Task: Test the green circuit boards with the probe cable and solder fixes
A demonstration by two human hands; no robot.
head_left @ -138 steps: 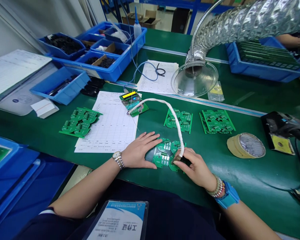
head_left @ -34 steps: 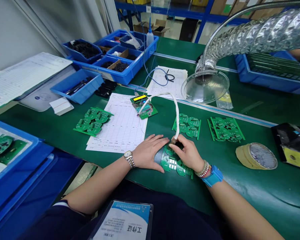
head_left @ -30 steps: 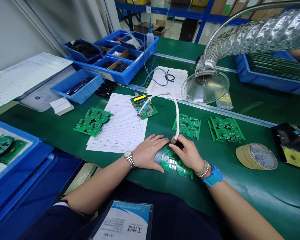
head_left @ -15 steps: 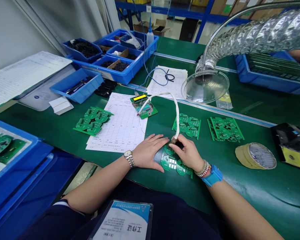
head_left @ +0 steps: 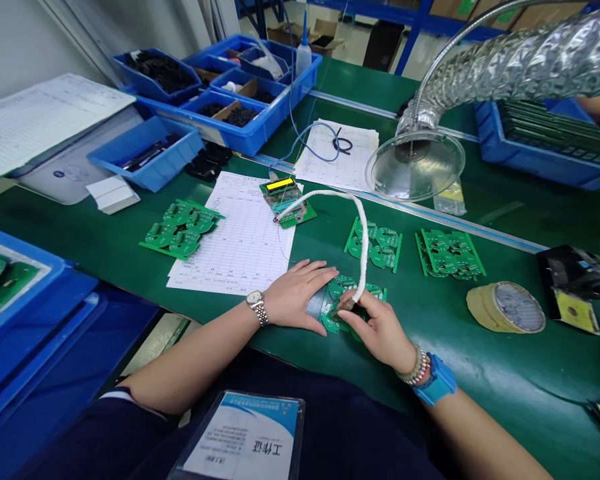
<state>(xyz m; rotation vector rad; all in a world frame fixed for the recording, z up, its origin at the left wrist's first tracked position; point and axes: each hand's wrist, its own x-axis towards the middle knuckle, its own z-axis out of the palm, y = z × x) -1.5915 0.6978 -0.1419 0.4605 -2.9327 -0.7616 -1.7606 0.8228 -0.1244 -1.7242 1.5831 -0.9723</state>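
Note:
My left hand point(head_left: 300, 297) lies flat with its fingers spread, resting at the left edge of a green circuit board panel point(head_left: 332, 323) on the bench. Between thumb and fingers my right hand point(head_left: 383, 327) grips the brownish connector end point(head_left: 347, 305) of a white wrapped cable, pressed down on that panel. The white cable point(head_left: 364, 247) arches back to a small green test board point(head_left: 295, 215) with a lit yellow display point(head_left: 281, 185). My right fingers hide the contact point. Part of the panel is covered by both hands.
More circuit board panels lie at left point(head_left: 183, 229), behind my right hand point(head_left: 375, 245) and further right point(head_left: 450, 253). A printed form point(head_left: 225, 233) lies under the test board. A yellowish round tub point(head_left: 505, 307) stands right, beneath a silver duct hood point(head_left: 415, 167). Blue parts bins point(head_left: 260, 140) stand at back left.
My right hand has moved the connector toward me, from the far edge of the panel to nearer its middle. My left hand stays on the panel. The view has shifted slightly.

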